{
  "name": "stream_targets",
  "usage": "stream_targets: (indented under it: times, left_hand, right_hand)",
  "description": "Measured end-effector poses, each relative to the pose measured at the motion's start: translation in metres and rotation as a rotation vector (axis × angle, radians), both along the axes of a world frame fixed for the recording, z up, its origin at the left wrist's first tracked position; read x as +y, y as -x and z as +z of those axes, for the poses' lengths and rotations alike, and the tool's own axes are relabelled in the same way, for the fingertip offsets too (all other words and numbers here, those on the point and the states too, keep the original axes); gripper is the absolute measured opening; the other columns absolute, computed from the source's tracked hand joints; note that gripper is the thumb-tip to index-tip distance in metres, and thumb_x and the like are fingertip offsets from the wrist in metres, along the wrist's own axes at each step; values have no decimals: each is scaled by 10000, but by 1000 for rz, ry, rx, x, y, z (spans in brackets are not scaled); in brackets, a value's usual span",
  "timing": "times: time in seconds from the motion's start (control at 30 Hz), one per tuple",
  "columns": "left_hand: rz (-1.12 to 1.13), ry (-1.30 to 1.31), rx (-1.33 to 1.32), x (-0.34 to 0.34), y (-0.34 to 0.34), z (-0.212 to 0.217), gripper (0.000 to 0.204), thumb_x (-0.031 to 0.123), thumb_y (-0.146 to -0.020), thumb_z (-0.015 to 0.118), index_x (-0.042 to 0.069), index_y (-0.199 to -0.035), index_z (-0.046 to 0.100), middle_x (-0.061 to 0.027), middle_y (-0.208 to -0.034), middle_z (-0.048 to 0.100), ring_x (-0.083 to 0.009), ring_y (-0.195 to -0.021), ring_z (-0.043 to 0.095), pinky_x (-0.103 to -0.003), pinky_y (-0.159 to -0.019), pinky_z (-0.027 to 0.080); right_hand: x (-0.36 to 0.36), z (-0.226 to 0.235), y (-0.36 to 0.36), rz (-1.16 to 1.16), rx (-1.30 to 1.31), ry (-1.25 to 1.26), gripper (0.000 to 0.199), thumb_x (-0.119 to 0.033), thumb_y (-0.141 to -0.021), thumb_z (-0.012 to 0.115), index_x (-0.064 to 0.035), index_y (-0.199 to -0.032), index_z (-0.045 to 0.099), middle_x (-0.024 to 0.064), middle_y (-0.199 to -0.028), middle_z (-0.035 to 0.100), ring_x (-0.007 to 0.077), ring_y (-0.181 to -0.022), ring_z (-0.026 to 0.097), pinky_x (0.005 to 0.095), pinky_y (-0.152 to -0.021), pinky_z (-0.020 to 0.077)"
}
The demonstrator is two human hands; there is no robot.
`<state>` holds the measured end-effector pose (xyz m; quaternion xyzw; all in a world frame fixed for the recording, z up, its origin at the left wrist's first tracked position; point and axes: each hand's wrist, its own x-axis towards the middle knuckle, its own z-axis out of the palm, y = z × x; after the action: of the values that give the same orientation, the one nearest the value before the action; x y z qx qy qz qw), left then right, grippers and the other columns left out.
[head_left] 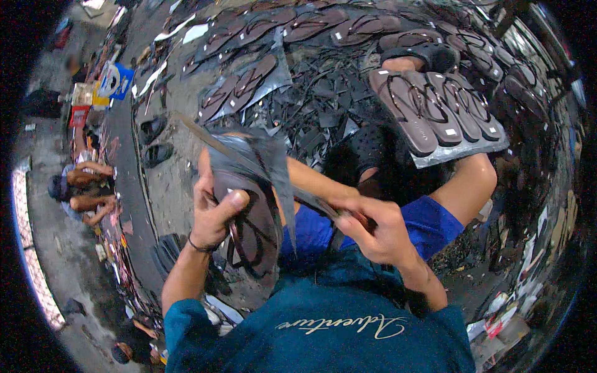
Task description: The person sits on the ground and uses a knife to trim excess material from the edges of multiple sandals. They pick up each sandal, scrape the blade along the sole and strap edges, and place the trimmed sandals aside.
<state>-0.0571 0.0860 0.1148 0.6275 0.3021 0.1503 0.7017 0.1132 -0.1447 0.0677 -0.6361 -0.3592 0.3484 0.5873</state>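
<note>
My left hand (212, 214) grips a brown thong sandal (250, 198), its thumb pressed on the footbed and its fingers at the side. The sandal is tilted over my left leg, strap side facing me. A grey flexible sheet (273, 163) shows along its far and right edges, one pointed flap hanging down beside it. My right hand (379, 229) is closed round a long narrow knife (317, 204). Its blade runs toward the upper left, across the sheet at the sandal's far end. Blur and the sheet hide where exactly the blade touches.
Several brown sandals (426, 118) lie on a grey sheet across my right leg. Black scraps (317, 93) cover the ground between my feet. Beyond are rows of sandals (311, 25) and a pair (239, 90) on a sheet. A co-worker (74, 186) sits far left, past black slippers (157, 143).
</note>
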Motion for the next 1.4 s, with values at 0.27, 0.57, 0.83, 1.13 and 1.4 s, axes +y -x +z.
stream_targets:
  times: [0.27, 0.57, 0.83, 1.13, 1.4]
  left_hand:
    - [-51, 155, 143, -49, 44, -10, 369, 149, -827, 777, -17, -1132, 653, -51, -1045, 698, -134, -913, 637, -299, -846, 495]
    - [-225, 183, 170, -66, 19, 12, 387, 107, -799, 822, 4, -1139, 668, -68, -1131, 688, -156, -1054, 627, -342, -936, 490]
    - [-382, 32, 193, -70, 9, 19, 517, 248, -720, 902, 8, -1106, 656, -87, -1097, 683, -185, -1004, 633, -315, -886, 502]
    - [-542, 335, 415, -77, 40, 50, 666, 325, -708, 895, 66, -1252, 610, -88, -1057, 695, -205, -979, 668, -369, -865, 533]
    - [561, 621, -260, -117, -54, -59, 472, 446, -968, 595, 90, -1277, 568, -71, -1204, 644, -221, -1101, 612, -386, -963, 503]
  right_hand:
    - [-88, 0, 7, 174, -212, 181, 329, -178, -800, 799, -56, -1095, 718, 119, -852, 714, 249, -659, 668, 340, -597, 541]
    - [-43, 51, -9, 267, -249, 226, 297, -208, -831, 777, -52, -1077, 712, 131, -811, 695, 283, -693, 687, 365, -609, 558]
    - [9, 36, -16, 366, -119, -118, 439, -83, -800, 715, 68, -1198, 608, 171, -913, 692, 215, -773, 692, 308, -722, 534]
    - [14, -15, 23, -163, 298, -295, 678, 46, -879, 587, 38, -1506, 331, 91, -1256, 605, 67, -744, 561, 228, -681, 493]
    - [-21, -21, 22, -215, 252, -203, 640, 39, -860, 606, 10, -1466, 405, 70, -974, 642, 102, -722, 581, 253, -661, 494]
